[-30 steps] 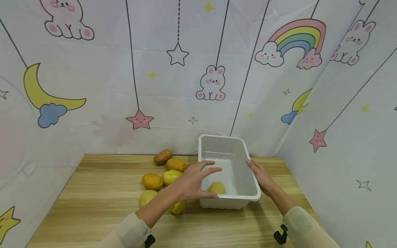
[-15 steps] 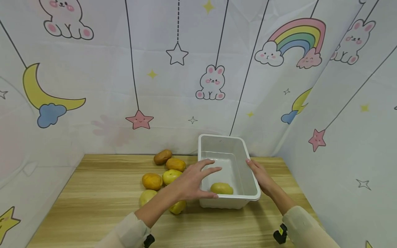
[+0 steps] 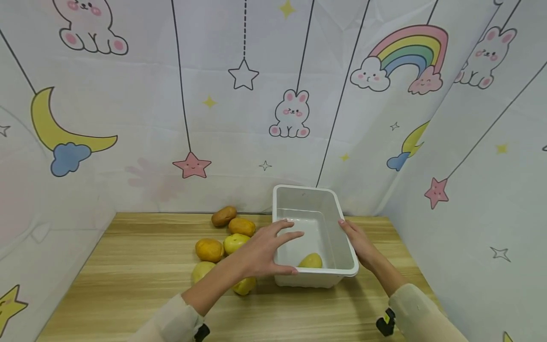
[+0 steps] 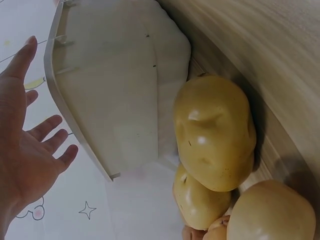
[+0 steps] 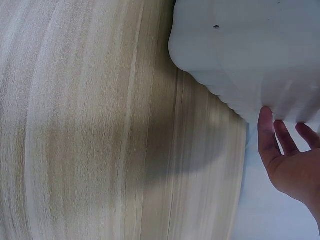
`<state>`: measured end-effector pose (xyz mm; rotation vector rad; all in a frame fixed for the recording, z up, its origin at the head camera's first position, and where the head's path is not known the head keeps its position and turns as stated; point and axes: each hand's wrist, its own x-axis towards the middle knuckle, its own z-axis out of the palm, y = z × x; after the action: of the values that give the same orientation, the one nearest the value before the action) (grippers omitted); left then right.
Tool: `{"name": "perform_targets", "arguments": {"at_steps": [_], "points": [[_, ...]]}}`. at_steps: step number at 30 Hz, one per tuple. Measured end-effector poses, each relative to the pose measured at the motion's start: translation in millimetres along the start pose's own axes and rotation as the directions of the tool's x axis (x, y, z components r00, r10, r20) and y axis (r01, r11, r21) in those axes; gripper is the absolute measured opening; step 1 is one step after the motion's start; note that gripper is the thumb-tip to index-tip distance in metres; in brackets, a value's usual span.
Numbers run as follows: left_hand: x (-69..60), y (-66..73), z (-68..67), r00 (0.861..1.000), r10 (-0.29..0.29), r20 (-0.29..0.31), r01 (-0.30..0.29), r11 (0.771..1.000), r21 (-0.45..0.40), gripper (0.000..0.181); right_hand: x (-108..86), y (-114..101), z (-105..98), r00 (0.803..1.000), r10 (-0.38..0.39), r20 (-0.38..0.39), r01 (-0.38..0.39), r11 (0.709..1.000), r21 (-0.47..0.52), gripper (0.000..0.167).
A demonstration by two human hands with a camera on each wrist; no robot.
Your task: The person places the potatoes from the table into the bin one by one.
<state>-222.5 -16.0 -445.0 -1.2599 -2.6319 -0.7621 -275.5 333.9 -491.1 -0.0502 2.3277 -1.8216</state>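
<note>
A white plastic bin [image 3: 337, 272] stands tilted toward the camera, a yellowish potato [image 3: 312, 261] lying at its near end. My left hand [image 3: 259, 251] is over the bin's left rim, fingers spread and holding nothing. The left wrist view has that hand [image 4: 27, 165] beside the bin's outer wall [image 4: 107, 90]. On the right side my right hand [image 3: 363, 244] grips the rim, thumb on top. In the right wrist view the fingertips of this hand [image 5: 295, 167] touch the bin's outside [image 5: 250, 45].
Several potatoes lie left of the bin, among them a brown one [image 3: 224, 216], an orange-yellow one [image 3: 209, 250] and a pale one [image 3: 202, 271] partly behind my left arm. The wooden table [image 3: 141, 266] meets a patterned cloth backdrop [image 3: 231, 142] behind.
The potato in the bin has shifted right along the near end and turned over. My left hand has moved very slightly left; my right hand keeps its grip on the rim.
</note>
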Motion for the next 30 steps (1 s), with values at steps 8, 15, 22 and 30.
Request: {"name": "perform_targets", "arguments": {"at_steps": [8,15,22,30], "points": [[-5.6,-2.0,-5.2,1.000,-0.002,0.007,0.001,1.000,0.015,0.089,0.1,-1.4,0.6,1.000,-0.005,-0.006,0.005,1.000,-0.007,0.072],[-10.9,-6.0,-9.3,1.000,-0.018,0.015,0.018,1.000,0.017,0.091,0.8,-0.5,0.3,1.000,0.008,-0.008,-0.008,1.000,-0.001,0.071],[-19.2,-11.2,-12.3,0.999,-0.036,-0.001,0.036,0.999,0.004,0.092,0.7,-0.3,0.3,1.000,0.014,-0.015,-0.014,1.000,-0.004,0.070],[-28.4,-20.4,-16.6,0.999,-0.017,-0.044,0.018,1.000,0.015,0.092,0.0,-0.3,0.1,1.000,0.015,-0.011,-0.015,1.000,-0.010,0.072]]}}
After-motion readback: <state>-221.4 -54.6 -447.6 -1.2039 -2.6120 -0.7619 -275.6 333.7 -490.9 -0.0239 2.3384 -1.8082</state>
